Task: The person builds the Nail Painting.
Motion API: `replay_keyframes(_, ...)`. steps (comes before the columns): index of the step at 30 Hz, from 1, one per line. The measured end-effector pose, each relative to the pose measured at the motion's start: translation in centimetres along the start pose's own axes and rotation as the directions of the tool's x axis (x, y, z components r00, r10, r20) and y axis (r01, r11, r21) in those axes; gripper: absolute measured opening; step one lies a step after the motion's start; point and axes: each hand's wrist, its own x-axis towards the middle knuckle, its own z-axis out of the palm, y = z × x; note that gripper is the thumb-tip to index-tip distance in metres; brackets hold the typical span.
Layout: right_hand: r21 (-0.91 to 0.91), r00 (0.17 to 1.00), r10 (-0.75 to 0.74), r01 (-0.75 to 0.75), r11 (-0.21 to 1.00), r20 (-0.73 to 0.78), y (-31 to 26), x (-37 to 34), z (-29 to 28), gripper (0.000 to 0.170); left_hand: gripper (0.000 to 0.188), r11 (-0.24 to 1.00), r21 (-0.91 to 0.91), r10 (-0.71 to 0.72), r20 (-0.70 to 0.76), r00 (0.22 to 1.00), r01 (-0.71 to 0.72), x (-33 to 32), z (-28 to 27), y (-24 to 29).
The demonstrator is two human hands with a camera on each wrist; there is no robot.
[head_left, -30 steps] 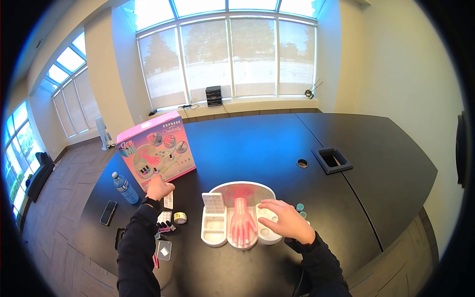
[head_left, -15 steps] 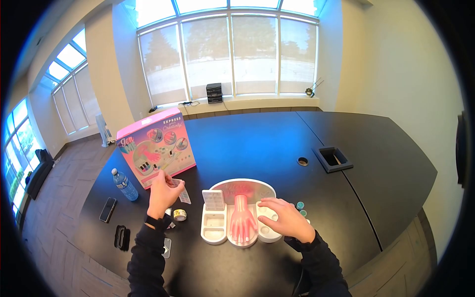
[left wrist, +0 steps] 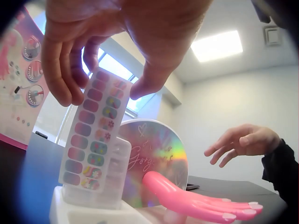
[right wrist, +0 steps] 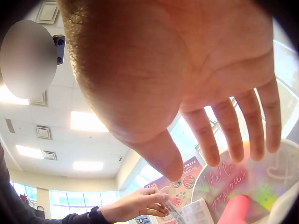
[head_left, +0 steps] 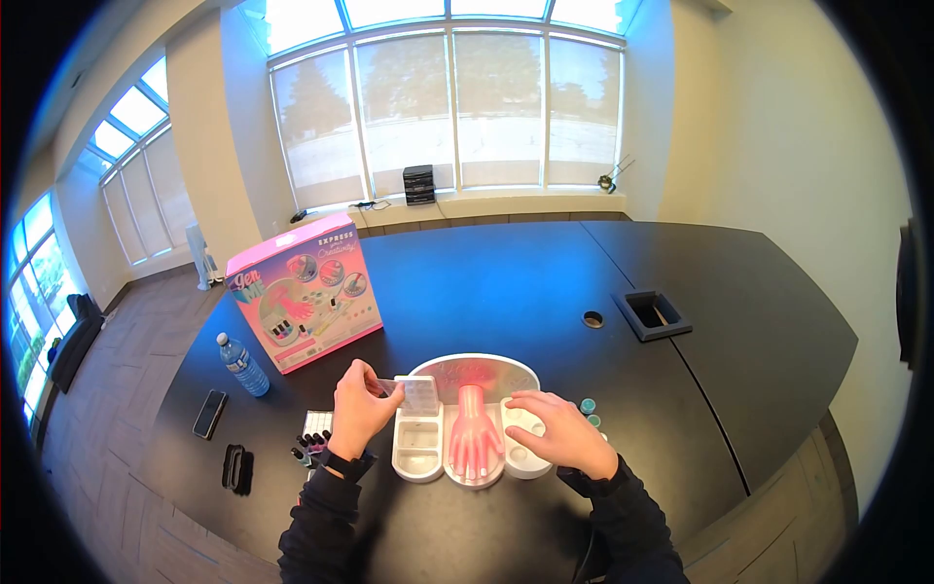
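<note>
Between thumb and fingers, my left hand (head_left: 361, 410) pinches the top of a nail sticker sheet (left wrist: 89, 133) with pink, purple and patterned nail shapes. The sheet stands nearly upright against a clear compartment tray (head_left: 420, 395) on the left side of the white station (head_left: 418, 465). A pink model hand (head_left: 474, 435) lies palm down in the station's middle, before a shiny round backboard (left wrist: 161, 149). Over the station's right section hovers my right hand (head_left: 563, 434), fingers loosely spread, holding nothing.
Left of the station are nail polish bottles (head_left: 311, 443), a pink box (head_left: 309, 292), a water bottle (head_left: 242, 365), a phone (head_left: 209, 415) and a black case (head_left: 233, 468). Small teal jars (head_left: 588, 406) stand right of it. A black socket box (head_left: 653, 313) is farther back.
My left hand has lifted the sticker sheet from beside the pink box and carried it right to the clear tray. My right hand has stayed over the station's right side.
</note>
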Motion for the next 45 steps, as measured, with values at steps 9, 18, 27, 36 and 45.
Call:
replay_keyframes(9,0.008,1.0,0.002,-0.002,1.0,-0.006,-0.1,-0.1,0.0,0.043,0.047,1.0,0.008,0.031,-0.015,0.999,-0.03,-1.1,2.3,-0.7)
replay_keyframes(18,0.018,1.0,0.023,-0.023,1.0,0.017,-0.1,0.0,-0.1,0.043,0.047,0.991,0.125,0.052,-0.019,0.998,-0.049,-0.8,4.2,-1.7)
replay_keyframes(27,0.009,1.0,0.002,-0.002,1.0,-0.001,0.2,0.0,0.1,0.043,0.047,0.981,0.185,0.062,-0.058,0.996,-0.05,-0.4,5.5,-2.4)
replay_keyframes(36,0.022,0.999,0.031,-0.032,0.999,0.029,0.0,0.0,-0.1,0.043,0.048,0.985,0.169,-0.05,0.041,0.998,0.043,-0.3,5.5,-2.0)
replay_keyframes(45,0.012,0.999,0.021,-0.021,1.0,0.03,0.0,-0.1,-0.2,0.044,0.052,0.983,0.183,-0.042,0.04,0.998,0.034,-0.5,5.3,-1.9)
